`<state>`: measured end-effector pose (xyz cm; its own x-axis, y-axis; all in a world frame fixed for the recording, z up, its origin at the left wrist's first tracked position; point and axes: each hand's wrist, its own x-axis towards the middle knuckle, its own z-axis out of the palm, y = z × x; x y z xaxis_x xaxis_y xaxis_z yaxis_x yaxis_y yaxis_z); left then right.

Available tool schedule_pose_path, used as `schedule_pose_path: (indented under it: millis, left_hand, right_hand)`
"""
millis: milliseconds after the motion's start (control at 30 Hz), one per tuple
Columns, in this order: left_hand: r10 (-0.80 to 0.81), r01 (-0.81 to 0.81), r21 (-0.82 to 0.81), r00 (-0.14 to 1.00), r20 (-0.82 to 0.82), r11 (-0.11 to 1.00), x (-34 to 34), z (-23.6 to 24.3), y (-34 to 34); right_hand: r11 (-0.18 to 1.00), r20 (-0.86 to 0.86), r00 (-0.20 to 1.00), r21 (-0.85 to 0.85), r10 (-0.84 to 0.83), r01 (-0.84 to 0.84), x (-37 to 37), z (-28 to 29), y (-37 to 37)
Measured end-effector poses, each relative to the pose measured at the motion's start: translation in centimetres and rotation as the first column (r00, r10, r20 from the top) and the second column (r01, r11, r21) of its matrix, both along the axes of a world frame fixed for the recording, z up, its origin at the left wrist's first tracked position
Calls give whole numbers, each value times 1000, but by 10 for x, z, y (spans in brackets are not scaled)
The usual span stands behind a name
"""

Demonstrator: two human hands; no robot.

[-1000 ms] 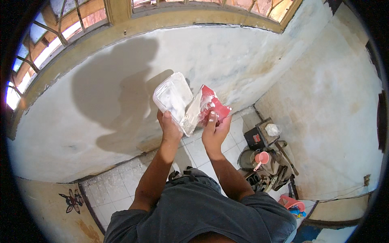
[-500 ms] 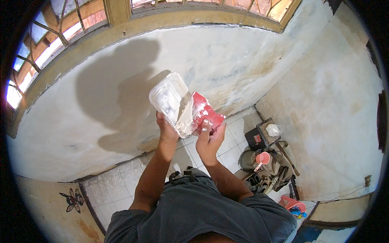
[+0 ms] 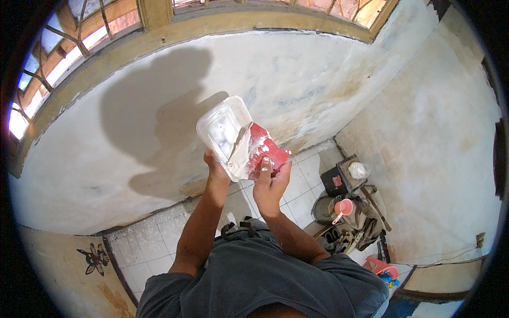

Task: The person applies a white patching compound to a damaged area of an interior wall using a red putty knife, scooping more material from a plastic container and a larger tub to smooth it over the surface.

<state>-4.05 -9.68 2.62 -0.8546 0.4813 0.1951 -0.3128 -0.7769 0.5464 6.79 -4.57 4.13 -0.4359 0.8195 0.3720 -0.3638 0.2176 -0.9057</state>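
Observation:
My left hand (image 3: 216, 168) is closed on the near left edge of a clear plastic tub (image 3: 220, 127), which is tilted and smeared with off-white paste. My right hand (image 3: 272, 185) grips a flat red scraper (image 3: 269, 150) coated in white paste, its thumb lying on top. The scraper's left side meets the tub's paste-covered right side. White smears mark the right thumb. The fingers under the tub and the scraper are mostly hidden.
A whitish patchy wall (image 3: 297, 69) rises in front, below a barred window with a yellow frame (image 3: 212, 29). On the tiled floor to the right stand a black box (image 3: 335, 180), a bucket (image 3: 321, 209) with a pink dipper (image 3: 344, 207), crumpled cloth (image 3: 368, 225) and a pink basket (image 3: 379, 266).
My right hand has shifted slightly left with the scraper, bringing it closer against the tub. The left hand and tub have moved only slightly.

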Motion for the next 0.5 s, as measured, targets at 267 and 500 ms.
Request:
schedule_pose_path:
  millis: [267,500]
  left_hand:
    - [-98,66,159,975,198,985,-4,-10,2]
    - [-148,139,87,983,109,986,1,0,6]
  right_hand:
    - [979,165,984,202,-71,36,10,15,5]
    - [952,217,976,304,-28,-40,3,24,13]
